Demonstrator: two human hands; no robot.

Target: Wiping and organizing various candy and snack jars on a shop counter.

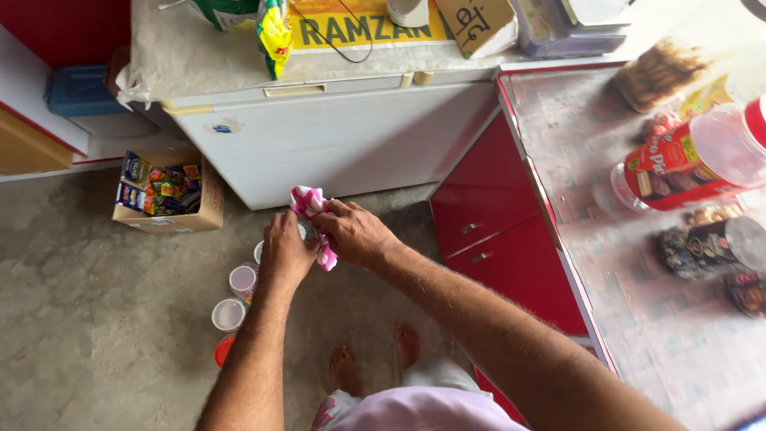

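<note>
**Both hands closed around a small item wrapped in pink-and-white cloth**

The left hand (286, 251) and the right hand (351, 233) met in front of the body, fingers curled shut on a pink-and-white cloth (309, 204) bunched between them. A glimpse of something small and clear showed inside the cloth, between the palms; what it was could not be told. The cloth stuck out above the knuckles and hung a little below the right hand. By the look of it, the step in hand was wiping or drying that small item, and the next move would call for turning it within the cloth while the left hand held it steady.

Just below and left of the grip, on the concrete floor (88, 319), stood a row of clear plastic jars (229, 314), open-topped and seemingly empty, with a red lid (223, 349) at the nearest end. Further left of the grip sat a cardboard box (166, 191) packed with small colourful packets. Beyond the hands stood a white chest freezer (351, 136). To the right of the grip, on the counter (638, 319), lay a red-labelled clear jar (686, 160) on its side and a darker jar (710, 247); their contents were too blurred to tell.
</note>
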